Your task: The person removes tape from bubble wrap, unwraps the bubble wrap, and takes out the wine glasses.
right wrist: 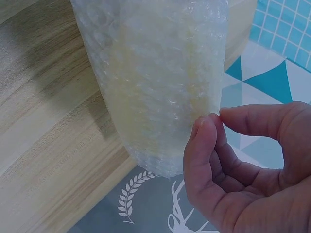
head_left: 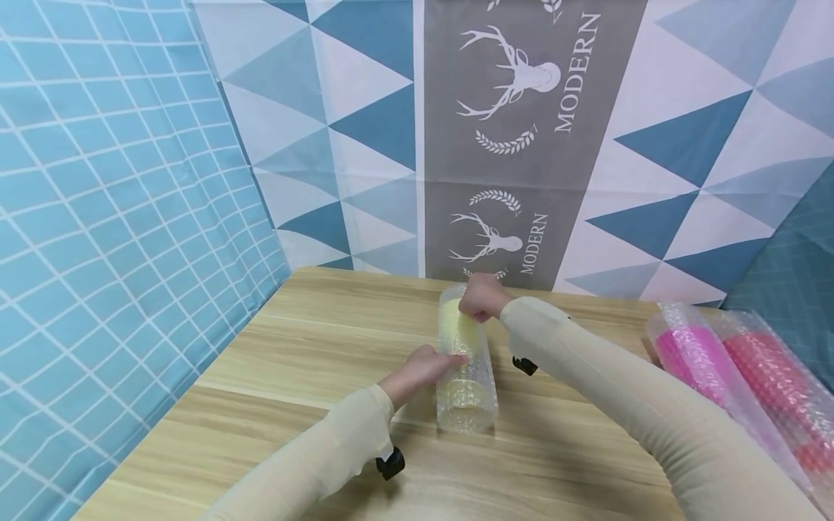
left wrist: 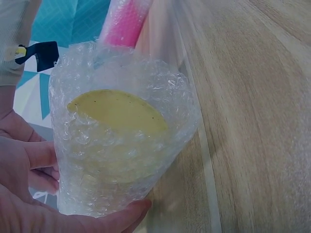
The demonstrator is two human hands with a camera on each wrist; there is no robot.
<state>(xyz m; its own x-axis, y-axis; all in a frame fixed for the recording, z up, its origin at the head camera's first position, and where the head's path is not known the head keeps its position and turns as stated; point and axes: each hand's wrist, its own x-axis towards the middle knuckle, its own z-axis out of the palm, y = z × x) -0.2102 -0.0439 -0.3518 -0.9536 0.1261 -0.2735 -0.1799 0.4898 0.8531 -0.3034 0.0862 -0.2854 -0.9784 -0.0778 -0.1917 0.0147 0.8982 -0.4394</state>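
Note:
A yellow cylinder [left wrist: 119, 111] lies lengthwise on the table inside clear bubble wrap [head_left: 466, 416], which reaches past its near end. My left hand [head_left: 426, 365] grips the wrapped cylinder from the left side. In the left wrist view its thumb [left wrist: 121, 216] presses on one side of the wrap and its fingers [left wrist: 41, 155] lie along the other. Farther back, my right hand [head_left: 483, 297] pinches the edge of the bubble wrap between thumb and fingertips, as the right wrist view shows. The wrap blurs the cylinder's surface, so its exact kind cannot be told.
At the right side of the wooden table [head_left: 313, 340] lie a pink bubble-wrapped roll [head_left: 697, 358] and a red bubble-wrapped roll [head_left: 772, 369]. Behind the table hangs a patterned cloth [head_left: 371, 145]; a blue gridded cloth [head_left: 117, 217] borders the left.

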